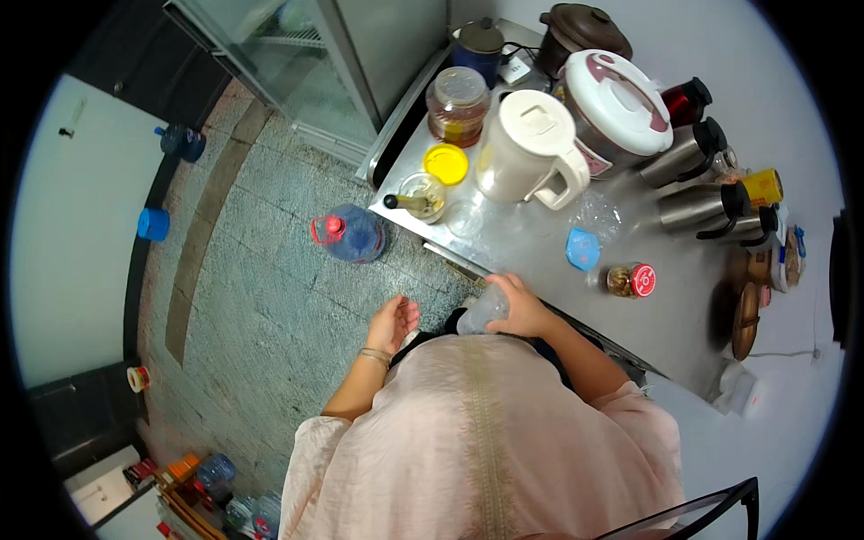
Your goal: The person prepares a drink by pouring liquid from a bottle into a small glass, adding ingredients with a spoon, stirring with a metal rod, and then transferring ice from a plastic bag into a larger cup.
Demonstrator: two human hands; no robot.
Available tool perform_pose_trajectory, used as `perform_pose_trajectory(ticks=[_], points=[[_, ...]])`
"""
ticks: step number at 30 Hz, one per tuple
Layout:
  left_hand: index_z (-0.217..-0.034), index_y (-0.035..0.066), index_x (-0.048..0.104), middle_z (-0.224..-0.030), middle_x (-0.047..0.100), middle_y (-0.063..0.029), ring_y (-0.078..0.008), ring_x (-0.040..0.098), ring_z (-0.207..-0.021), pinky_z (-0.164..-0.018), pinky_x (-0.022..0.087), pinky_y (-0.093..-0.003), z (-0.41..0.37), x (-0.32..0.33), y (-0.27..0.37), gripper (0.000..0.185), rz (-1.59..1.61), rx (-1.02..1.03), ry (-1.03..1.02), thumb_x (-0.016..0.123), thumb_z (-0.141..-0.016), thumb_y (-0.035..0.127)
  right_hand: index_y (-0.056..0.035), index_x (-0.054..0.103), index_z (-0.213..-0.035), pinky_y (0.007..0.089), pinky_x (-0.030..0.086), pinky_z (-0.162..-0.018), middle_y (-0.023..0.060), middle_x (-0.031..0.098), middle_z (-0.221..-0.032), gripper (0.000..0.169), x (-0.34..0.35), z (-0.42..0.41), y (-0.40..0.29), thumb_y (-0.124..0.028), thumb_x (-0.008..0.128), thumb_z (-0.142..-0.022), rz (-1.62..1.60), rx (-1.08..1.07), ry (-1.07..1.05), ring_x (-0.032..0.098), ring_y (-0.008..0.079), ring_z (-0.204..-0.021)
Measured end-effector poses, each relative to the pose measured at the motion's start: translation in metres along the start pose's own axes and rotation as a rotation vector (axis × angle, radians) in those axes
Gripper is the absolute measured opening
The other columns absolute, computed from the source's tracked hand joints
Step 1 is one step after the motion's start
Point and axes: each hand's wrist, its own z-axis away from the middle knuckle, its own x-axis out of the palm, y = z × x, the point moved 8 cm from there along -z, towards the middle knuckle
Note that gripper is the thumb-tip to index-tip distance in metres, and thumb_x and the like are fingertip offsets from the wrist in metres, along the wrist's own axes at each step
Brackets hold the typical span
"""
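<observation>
My right hand (521, 305) grips a clear plastic container (487, 312) beside the front edge of a stainless steel table (533, 260). What the container holds, if anything, I cannot tell. My left hand (395, 324) hangs over the floor with fingers slightly apart and nothing in it. On the table past my right hand lie a blue packet (582, 249) and a small glass jar with a red lid (631, 280). Closer to the table's corner are a clear cup (432, 191) with a black-ended utensil in it, a clear round lid (464, 219) and a yellow lid (445, 164).
A white pitcher (523, 148), a jar of reddish liquid (459, 108) and a white-lidded rice cooker (611, 111) crowd the table's far part. Steel thermos jugs (702, 207) line the wall. A large red-capped water bottle (354, 234) stands on the floor near a glass-door cabinet (324, 88).
</observation>
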Motion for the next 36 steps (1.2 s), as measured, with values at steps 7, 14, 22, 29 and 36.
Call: perform_pose_trajectory(ticks=[7, 14, 22, 29, 36], points=[[-0.103, 0.01, 0.058, -0.097, 0.064, -0.006, -0.0186, 0.06, -0.086, -0.078, 0.051, -0.0347, 0.05, -0.104, -0.023, 0.028, 0.197, 0.068, 0.103, 0.059, -0.094, 0.036, -0.0107, 0.044, -0.134, 0.0449, 0.038, -0.105, 0.0226, 0.044, -0.129, 0.08, 0.025, -0.013, -0.001, -0.02, 0.083, -0.064, 0.271, -0.018, 0.008, 0.044, 0.0412, -0.122], [-0.102, 0.011, 0.058, -0.094, 0.064, -0.0044, -0.0174, 0.06, -0.083, -0.075, 0.05, -0.0335, 0.093, -0.176, -0.04, 0.024, 0.321, 0.067, 0.2, 0.057, -0.095, 0.034, -0.0137, 0.046, -0.133, 0.0448, 0.042, -0.099, 0.0211, 0.045, -0.128, 0.084, 0.031, -0.017, 0.022, -0.018, 0.086, -0.059, 0.098, 0.109, 0.023, 0.047, 0.0408, -0.119], [-0.101, 0.011, 0.058, -0.093, 0.065, -0.0043, -0.0167, 0.061, -0.082, -0.074, 0.05, -0.0331, 0.107, -0.196, -0.034, 0.024, 0.31, 0.107, 0.201, 0.057, -0.095, 0.034, -0.0141, 0.045, -0.133, 0.0443, 0.043, -0.098, 0.0199, 0.047, -0.127, 0.084, 0.009, -0.026, 0.032, -0.013, 0.084, -0.059, 0.559, 0.216, 0.331, 0.049, 0.039, -0.117], [-0.102, 0.01, 0.057, -0.094, 0.064, -0.0045, -0.0162, 0.06, -0.082, -0.074, 0.05, -0.0324, 0.117, -0.199, -0.033, 0.023, 0.284, 0.109, 0.187, 0.056, -0.096, 0.032, -0.0125, 0.043, -0.134, 0.043, 0.039, -0.103, 0.0187, 0.047, -0.129, 0.086, 0.012, -0.022, 0.043, -0.01, 0.084, -0.059, 0.512, 0.246, 0.252, 0.047, 0.0366, -0.121], [-0.102, 0.01, 0.057, -0.095, 0.064, -0.0044, -0.0156, 0.061, -0.082, -0.073, 0.05, -0.0311, 0.112, -0.177, -0.024, 0.02, 0.183, 0.12, 0.174, 0.056, -0.096, 0.029, -0.0113, 0.044, -0.133, 0.0435, 0.04, -0.103, 0.0193, 0.047, -0.128, 0.081, 0.009, -0.012, 0.048, -0.009, 0.08, -0.061, 0.21, 0.144, 0.222, 0.047, 0.0379, -0.12]])
